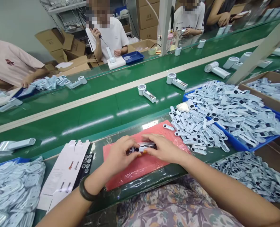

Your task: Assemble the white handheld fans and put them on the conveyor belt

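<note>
One handheld-fan piece [147, 145], mostly covered, is held just above or on a pink pad [140, 168]; contact with the pad cannot be told. The left hand's [121, 154] fingers close around one end, and the right hand's [162, 147] fingers grip the other. Right of the pad, light-blue handle covers [189, 127] are heaped on the counter [171, 175] beside a filled blue tray [239, 146]. To the left lies a printed white sheet [56, 179]. Beyond, handheld fans [149, 95] sit on a green conveyor belt [102, 115], with co-workers across it.
</note>
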A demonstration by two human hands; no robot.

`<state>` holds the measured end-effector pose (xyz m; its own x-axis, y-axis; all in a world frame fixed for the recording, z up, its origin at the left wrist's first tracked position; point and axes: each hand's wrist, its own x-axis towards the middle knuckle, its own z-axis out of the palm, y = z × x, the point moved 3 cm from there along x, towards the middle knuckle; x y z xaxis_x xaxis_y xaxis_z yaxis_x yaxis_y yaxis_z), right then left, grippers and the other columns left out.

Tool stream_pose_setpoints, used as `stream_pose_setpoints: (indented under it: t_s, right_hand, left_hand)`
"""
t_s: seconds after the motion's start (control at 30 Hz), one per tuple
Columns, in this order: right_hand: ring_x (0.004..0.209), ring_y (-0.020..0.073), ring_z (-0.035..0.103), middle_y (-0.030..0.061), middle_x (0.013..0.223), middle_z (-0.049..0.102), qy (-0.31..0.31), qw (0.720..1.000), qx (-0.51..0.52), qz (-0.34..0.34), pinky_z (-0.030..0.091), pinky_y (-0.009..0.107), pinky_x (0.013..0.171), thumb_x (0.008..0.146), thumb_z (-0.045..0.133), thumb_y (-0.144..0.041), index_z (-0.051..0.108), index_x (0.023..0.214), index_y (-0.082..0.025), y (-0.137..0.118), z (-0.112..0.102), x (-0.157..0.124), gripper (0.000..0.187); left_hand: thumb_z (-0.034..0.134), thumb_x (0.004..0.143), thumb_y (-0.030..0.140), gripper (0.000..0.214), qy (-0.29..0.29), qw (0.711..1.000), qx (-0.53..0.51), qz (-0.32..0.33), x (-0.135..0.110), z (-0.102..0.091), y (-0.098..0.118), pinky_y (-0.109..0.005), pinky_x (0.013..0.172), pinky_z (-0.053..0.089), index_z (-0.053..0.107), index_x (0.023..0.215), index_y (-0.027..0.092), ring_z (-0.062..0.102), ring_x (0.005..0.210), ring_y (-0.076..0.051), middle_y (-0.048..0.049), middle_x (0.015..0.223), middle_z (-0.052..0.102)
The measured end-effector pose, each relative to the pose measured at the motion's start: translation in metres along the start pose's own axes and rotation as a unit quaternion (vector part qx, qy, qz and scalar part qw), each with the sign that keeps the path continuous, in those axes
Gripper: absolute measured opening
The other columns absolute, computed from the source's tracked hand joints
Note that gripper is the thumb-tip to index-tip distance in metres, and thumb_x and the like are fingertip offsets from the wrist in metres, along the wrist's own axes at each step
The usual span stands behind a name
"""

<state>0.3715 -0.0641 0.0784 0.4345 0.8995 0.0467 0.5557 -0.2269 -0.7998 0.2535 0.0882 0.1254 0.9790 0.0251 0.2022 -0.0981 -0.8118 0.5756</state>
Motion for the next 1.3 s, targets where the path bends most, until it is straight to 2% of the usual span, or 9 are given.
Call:
stream_pose_setpoints:
  t_s: [0.1,0.23,0.43,0.57,0.67,0.87,1.07,1.2,1.3]
  right_hand:
    - [0.118,0.0284,0.054,0.0084,0.125,0.064,-0.056,0.995,-0.069,-0.032,0.041,0.047,0.104,0.091,0.071,-0.029,0.058,0.135,-0.021,-0.008,0.001,-0.008,0.046]
    - [0.112,0.0278,0.053,0.0101,0.121,0.063,-0.028,0.992,-0.116,-0.048,0.042,0.045,0.100,0.096,0.063,-0.025,0.058,0.133,-0.016,-0.015,0.007,-0.016,0.039]
    - [0.108,0.0277,0.053,0.0112,0.114,0.064,-0.012,0.987,-0.148,-0.053,0.042,0.044,0.097,0.099,0.056,-0.027,0.060,0.129,-0.014,-0.015,0.014,-0.017,0.033]
    - [0.113,0.0259,0.054,0.0094,0.122,0.063,-0.001,0.991,-0.116,-0.062,0.043,0.041,0.101,0.098,0.060,-0.031,0.058,0.132,-0.016,-0.012,-0.002,-0.018,0.038]
    - [0.115,0.0297,0.052,0.0123,0.127,0.060,0.087,0.975,-0.205,-0.023,0.042,0.046,0.100,0.097,0.060,-0.029,0.059,0.130,-0.015,-0.002,-0.028,-0.018,0.036]
    - [0.135,0.0405,0.037,0.0204,0.143,0.051,0.191,0.886,-0.418,0.057,0.032,0.058,0.107,0.092,0.065,-0.018,0.068,0.112,-0.010,0.024,-0.062,-0.013,0.022]
    - [0.117,0.0321,0.055,0.0116,0.120,0.066,0.153,0.902,-0.404,0.005,0.029,0.059,0.107,0.096,0.056,-0.009,0.071,0.102,-0.021,0.021,-0.043,-0.006,0.020]
    - [0.085,0.0237,0.061,0.0046,0.095,0.066,0.064,0.946,-0.314,-0.055,0.045,0.042,0.083,0.098,0.058,-0.017,0.068,0.114,-0.029,0.015,-0.010,-0.004,0.022]
    - [0.084,0.0246,0.062,0.0070,0.095,0.065,0.079,0.954,-0.274,-0.092,0.046,0.038,0.072,0.104,0.048,-0.027,0.068,0.113,-0.027,0.020,0.010,-0.006,0.022]
  left_hand:
    - [0.071,0.089,0.024,0.026,-0.008,0.997,0.077,0.024,-0.015,0.009,0.011,-0.048,0.094,0.050,0.062,0.113,0.019,0.059,0.108,-0.029,-0.0086,0.109,0.066]
    - [0.058,0.095,0.020,0.027,-0.005,0.983,0.180,0.022,-0.027,0.027,0.014,-0.060,0.107,0.041,0.057,0.121,0.016,0.051,0.125,-0.035,-0.0132,0.122,0.065]
    - [0.052,0.096,0.017,0.023,-0.039,0.981,0.188,0.016,-0.021,0.029,0.014,-0.055,0.103,0.046,0.058,0.118,0.020,0.057,0.118,-0.032,-0.0112,0.119,0.066]
    - [0.061,0.091,0.020,0.030,-0.060,0.963,0.260,0.037,-0.017,0.020,0.019,-0.058,0.102,0.045,0.059,0.121,0.018,0.052,0.123,-0.036,-0.0132,0.120,0.065]
    - [0.056,0.090,0.013,0.023,-0.085,0.938,0.332,0.060,0.000,0.005,0.012,-0.056,0.096,0.048,0.063,0.112,0.017,0.057,0.112,-0.035,-0.0138,0.111,0.066]
    - [0.049,0.090,0.007,0.026,-0.033,0.894,0.441,0.074,0.105,-0.049,-0.049,-0.070,0.108,0.032,0.070,0.104,0.017,0.038,0.139,-0.042,-0.0194,0.131,0.058]
    - [0.047,0.092,0.005,0.036,-0.017,0.900,0.436,-0.002,0.195,-0.047,-0.120,-0.070,0.107,0.034,0.072,0.114,0.019,0.037,0.140,-0.043,-0.0218,0.146,0.047]
    - [0.044,0.090,0.000,0.060,-0.047,0.917,0.395,-0.018,0.183,-0.048,-0.157,-0.048,0.104,0.047,0.052,0.143,0.028,0.043,0.139,-0.032,-0.0157,0.153,0.043]
    - [0.047,0.091,0.001,0.061,-0.039,0.917,0.390,-0.076,0.127,-0.098,-0.187,-0.047,0.112,0.040,0.045,0.148,0.025,0.039,0.142,-0.029,-0.0153,0.154,0.041]
